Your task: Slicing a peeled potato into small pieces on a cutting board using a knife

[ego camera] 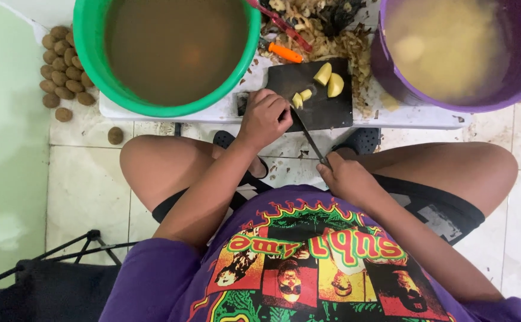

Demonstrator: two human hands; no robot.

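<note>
The person sits low with knees spread, so both arms reach between them to the dark cutting board [326, 110] on the white table edge [415, 118]. The left hand [264, 117] rests knuckles-up on the near-left part of the board, its fingers curled shut; a small yellow potato piece [297, 100] lies right at the fingertips, and whether they pinch it or merely steady it cannot be told. The right hand [347, 177] is closed around the handle of a knife [308, 136], held back near the lap so that the thin blade slants up toward the left fingertips, its tip close beside that small piece. Beyond the fingers sit two larger potato chunks [329, 80], peeled, pale yellow, with flat cut faces and rounded backs. Farther out lies a heap of brown peelings [332, 36] with an orange-handled tool [284, 53]. A green bucket [87, 48] of murky water stands left of the left hand, a purple bucket [391, 77] of cloudy yellowish water right of the board, and unpeeled brown potatoes [61, 65] are piled on the floor
</note>
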